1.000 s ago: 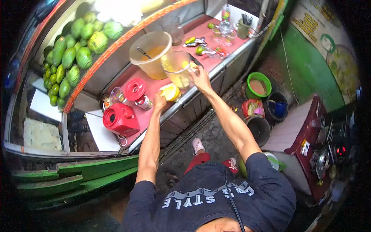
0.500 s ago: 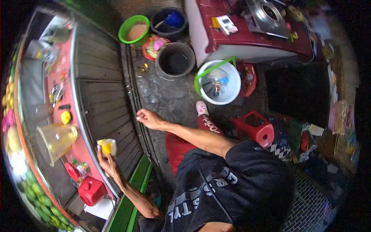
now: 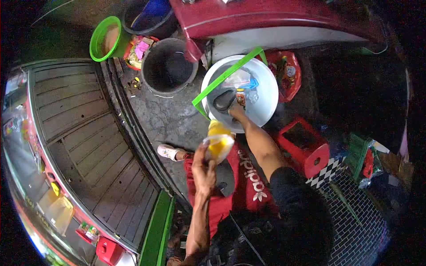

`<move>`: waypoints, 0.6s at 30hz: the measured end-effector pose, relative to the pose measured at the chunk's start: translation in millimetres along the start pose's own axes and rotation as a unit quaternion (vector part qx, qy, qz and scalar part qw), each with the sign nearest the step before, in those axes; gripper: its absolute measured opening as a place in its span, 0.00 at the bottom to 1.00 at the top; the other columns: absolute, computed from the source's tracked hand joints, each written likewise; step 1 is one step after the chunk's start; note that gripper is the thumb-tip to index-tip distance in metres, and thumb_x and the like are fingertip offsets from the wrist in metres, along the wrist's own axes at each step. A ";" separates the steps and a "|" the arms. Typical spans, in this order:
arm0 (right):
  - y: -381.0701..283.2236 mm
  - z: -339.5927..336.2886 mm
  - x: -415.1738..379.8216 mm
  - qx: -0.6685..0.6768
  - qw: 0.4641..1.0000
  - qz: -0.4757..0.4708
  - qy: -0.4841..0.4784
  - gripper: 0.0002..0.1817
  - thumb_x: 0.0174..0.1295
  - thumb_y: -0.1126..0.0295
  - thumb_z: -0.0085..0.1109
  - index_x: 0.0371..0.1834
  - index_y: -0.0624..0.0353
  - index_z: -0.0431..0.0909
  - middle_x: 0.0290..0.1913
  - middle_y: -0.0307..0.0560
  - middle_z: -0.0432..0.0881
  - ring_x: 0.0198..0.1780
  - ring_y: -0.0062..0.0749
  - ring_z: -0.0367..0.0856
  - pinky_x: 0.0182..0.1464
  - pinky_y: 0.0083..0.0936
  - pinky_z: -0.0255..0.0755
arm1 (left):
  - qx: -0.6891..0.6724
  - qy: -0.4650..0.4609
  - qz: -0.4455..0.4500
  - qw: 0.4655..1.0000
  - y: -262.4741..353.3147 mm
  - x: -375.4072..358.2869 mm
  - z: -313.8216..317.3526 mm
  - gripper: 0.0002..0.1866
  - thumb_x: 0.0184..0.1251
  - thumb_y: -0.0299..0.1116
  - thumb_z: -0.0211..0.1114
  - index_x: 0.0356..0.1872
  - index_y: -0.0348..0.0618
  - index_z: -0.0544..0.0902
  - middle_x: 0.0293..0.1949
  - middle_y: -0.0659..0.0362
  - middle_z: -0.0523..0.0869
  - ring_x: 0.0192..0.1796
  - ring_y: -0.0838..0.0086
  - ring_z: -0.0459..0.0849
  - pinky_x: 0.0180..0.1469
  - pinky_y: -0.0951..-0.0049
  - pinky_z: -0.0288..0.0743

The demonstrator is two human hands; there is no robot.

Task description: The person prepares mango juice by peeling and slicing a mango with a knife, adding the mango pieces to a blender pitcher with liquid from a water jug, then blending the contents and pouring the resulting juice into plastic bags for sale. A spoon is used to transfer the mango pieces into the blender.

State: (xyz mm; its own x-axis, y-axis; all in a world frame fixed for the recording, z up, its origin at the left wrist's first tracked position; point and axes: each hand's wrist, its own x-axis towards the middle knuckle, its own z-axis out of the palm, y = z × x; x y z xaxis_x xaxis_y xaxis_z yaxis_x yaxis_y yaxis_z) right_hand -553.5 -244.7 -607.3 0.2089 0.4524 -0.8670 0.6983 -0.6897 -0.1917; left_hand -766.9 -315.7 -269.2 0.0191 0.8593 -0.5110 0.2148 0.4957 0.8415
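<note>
My left hand (image 3: 204, 166) is closed around a translucent whitish cup-like thing with yellow in it (image 3: 219, 148); motion blur hides its exact kind. It is held above my knees, in front of the bucket. My right hand (image 3: 237, 111) reaches down inside the white bucket (image 3: 271, 106) with a green handle (image 3: 228, 75). Beside that hand lie a dark oval thing (image 3: 224, 100) and a small bottle with an orange label (image 3: 240, 96). A clear packet with blue on it (image 3: 242, 81) lies further back in the bucket. The right fingers are too small and hidden to read.
A grey tub (image 3: 170, 66), a green basin (image 3: 105, 40) and a dark tub with blue in it (image 3: 148, 20) stand at the back left. A red stool (image 3: 306, 150) is at the right. A red-covered table (image 3: 275, 15) stands behind. Wooden panels (image 3: 88, 133) line the left.
My left hand has moved from the stall counter at the left to in front of my knees, with the cup-like thing. My right hand has gone down into the bucket. The view has turned right.
</note>
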 end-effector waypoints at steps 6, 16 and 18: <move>21.8 104.3 117.9 -0.109 0.994 -0.017 0.002 0.22 0.62 0.58 0.51 0.57 0.54 0.78 0.56 0.53 0.80 0.57 0.47 0.79 0.54 0.43 0.74 | 0.119 -0.012 0.065 0.991 -22.4 51.6 43.5 0.33 0.53 0.15 0.55 0.66 0.43 0.70 0.64 0.41 0.71 0.67 0.50 0.70 0.68 0.61 0.63; 36.2 21.2 20.3 0.045 0.978 -0.103 0.178 0.31 0.56 0.56 0.60 0.59 0.64 0.68 0.46 0.69 0.81 0.49 0.63 0.80 0.53 0.47 0.73 | 0.093 -0.014 0.052 0.994 -23.0 51.6 36.6 0.30 0.57 0.18 0.57 0.65 0.39 0.70 0.59 0.43 0.74 0.61 0.53 0.73 0.63 0.64 0.67; 22.4 29.0 27.6 0.074 0.983 -0.056 0.161 0.29 0.57 0.54 0.58 0.56 0.65 0.71 0.47 0.69 0.80 0.49 0.62 0.80 0.54 0.46 0.74 | 0.085 -0.018 0.029 0.996 -35.9 50.1 33.0 0.33 0.53 0.15 0.56 0.65 0.41 0.70 0.65 0.41 0.69 0.66 0.50 0.71 0.63 0.62 0.70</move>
State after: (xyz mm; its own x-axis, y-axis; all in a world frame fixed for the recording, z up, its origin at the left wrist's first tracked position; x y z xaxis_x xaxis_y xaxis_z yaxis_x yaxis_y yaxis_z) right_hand -552.0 -264.1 -648.8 0.3592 0.6696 -0.6501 0.6271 -0.6891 -0.3632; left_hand -741.5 -294.7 -330.8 0.0713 0.8791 -0.4713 0.3739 0.4145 0.8297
